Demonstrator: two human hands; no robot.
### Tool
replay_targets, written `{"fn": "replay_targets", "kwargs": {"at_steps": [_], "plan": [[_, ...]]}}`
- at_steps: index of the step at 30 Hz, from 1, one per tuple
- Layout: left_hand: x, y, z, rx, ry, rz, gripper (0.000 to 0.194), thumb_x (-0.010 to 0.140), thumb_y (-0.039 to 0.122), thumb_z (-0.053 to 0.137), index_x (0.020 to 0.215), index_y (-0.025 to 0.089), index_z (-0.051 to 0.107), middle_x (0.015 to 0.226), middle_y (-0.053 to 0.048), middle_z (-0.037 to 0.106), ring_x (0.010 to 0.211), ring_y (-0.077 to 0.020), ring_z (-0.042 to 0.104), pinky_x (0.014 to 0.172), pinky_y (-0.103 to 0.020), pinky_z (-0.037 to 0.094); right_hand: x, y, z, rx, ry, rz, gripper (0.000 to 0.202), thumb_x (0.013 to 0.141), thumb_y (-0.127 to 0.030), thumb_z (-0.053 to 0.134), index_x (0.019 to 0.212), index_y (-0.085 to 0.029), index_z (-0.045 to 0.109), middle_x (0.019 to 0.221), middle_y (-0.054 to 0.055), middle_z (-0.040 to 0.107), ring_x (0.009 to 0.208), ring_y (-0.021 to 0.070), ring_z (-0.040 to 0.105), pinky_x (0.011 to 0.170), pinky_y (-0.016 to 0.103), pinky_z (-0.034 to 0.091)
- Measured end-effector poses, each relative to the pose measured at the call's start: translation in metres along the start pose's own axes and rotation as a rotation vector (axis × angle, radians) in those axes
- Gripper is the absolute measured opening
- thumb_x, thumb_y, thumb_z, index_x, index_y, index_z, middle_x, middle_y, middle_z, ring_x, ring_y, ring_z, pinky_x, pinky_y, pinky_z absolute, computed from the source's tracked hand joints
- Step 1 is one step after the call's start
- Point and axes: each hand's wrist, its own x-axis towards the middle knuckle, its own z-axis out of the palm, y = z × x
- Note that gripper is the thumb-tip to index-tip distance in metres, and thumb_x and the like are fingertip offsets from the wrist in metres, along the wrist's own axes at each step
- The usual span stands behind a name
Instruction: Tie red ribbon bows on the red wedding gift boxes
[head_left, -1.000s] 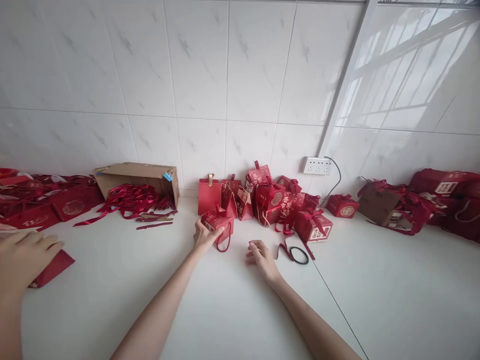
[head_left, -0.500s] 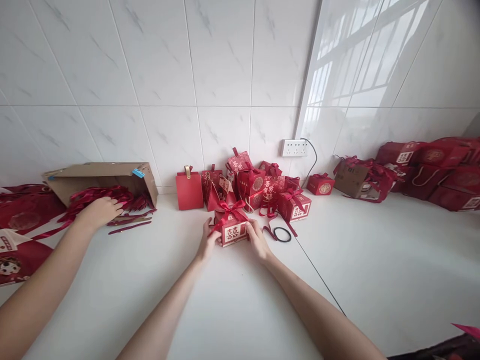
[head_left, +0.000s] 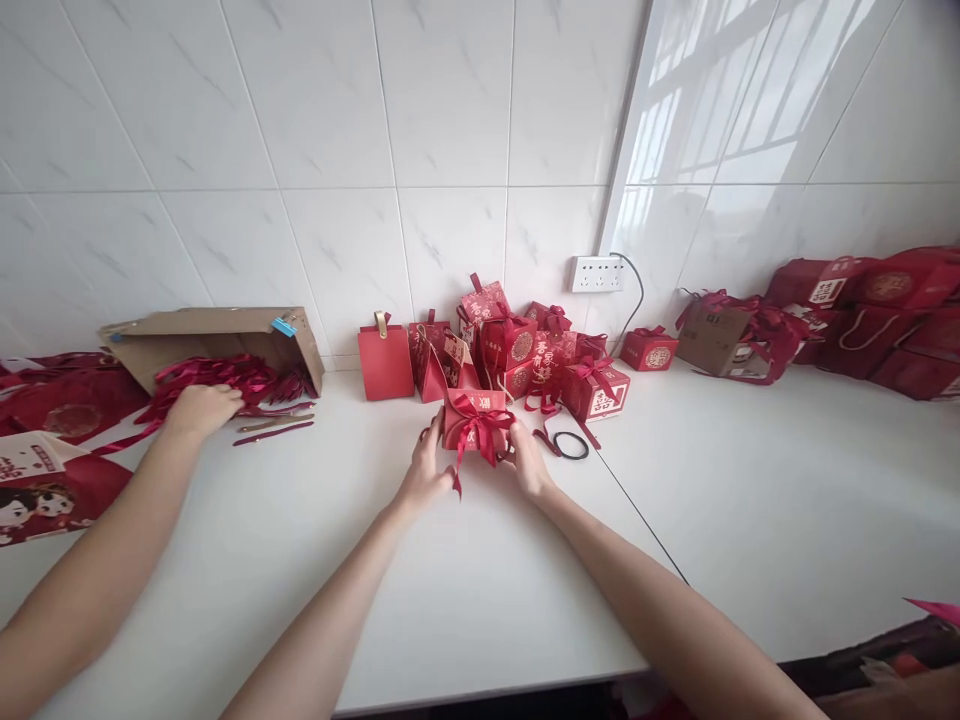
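A red gift box [head_left: 454, 428] with a ribbon bow [head_left: 480, 425] faces me, its bowed top tilted towards the camera. My left hand [head_left: 427, 470] grips its left side and my right hand [head_left: 529, 462] its right side, both with fingers closed round it. One ribbon tail hangs down by my left thumb. Just behind stand several red gift boxes and bags, among them a plain red bag [head_left: 386, 362] and a bow-tied box [head_left: 598, 388]. A black ring-shaped band [head_left: 571, 446] lies on the white table to the right of my right hand.
At left, another person's hand [head_left: 204, 408] is at red ribbons [head_left: 217, 375] in a cardboard box [head_left: 225, 320]. Red bags [head_left: 71, 490] lie beside that arm. A ribbon-filled carton [head_left: 712, 340] and stacked red boxes [head_left: 892, 285] stand at right. A power strip [head_left: 598, 274] is on the wall.
The gift box in my hands has tipped so its bowed top faces me and its front label is out of sight. The other person's hand stays by the ribbons.
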Motion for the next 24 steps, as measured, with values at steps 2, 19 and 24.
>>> {"fn": "replay_targets", "kwargs": {"at_steps": [2,19,24], "plan": [[-0.001,0.001,0.000,-0.050,0.003,0.001,0.082,0.062,0.013,0.051,0.140,0.024,0.028,0.141,-0.006,0.038,0.133,-0.0279,0.030,0.109,-0.044,0.026,0.000,-0.003,-0.001,0.010,-0.006,-0.022,0.050,0.085,-0.064,0.026,0.102,-0.022,0.046,0.097,0.007,0.053,0.085,0.0197,0.053,0.071,0.034,0.046],[0.006,-0.007,0.004,-0.222,0.056,-0.099,0.059,0.073,0.048,0.058,0.120,0.019,0.037,0.126,-0.012,0.051,0.112,-0.0237,0.055,0.094,-0.037,0.045,0.006,-0.001,0.002,0.032,-0.064,-0.017,0.036,0.075,-0.048,0.056,0.089,-0.022,0.037,0.100,0.004,0.055,0.089,0.0181,0.055,0.077,0.034,0.045],[0.008,-0.002,-0.011,-0.166,-0.040,-0.105,0.059,0.073,0.043,0.059,0.123,0.020,0.038,0.126,-0.011,0.052,0.113,-0.0244,0.055,0.094,-0.037,0.045,0.007,-0.001,0.002,0.019,-0.057,-0.008,0.033,0.074,-0.046,0.057,0.088,-0.022,0.037,0.101,0.004,0.057,0.093,0.0195,0.056,0.078,0.037,0.046]]}}
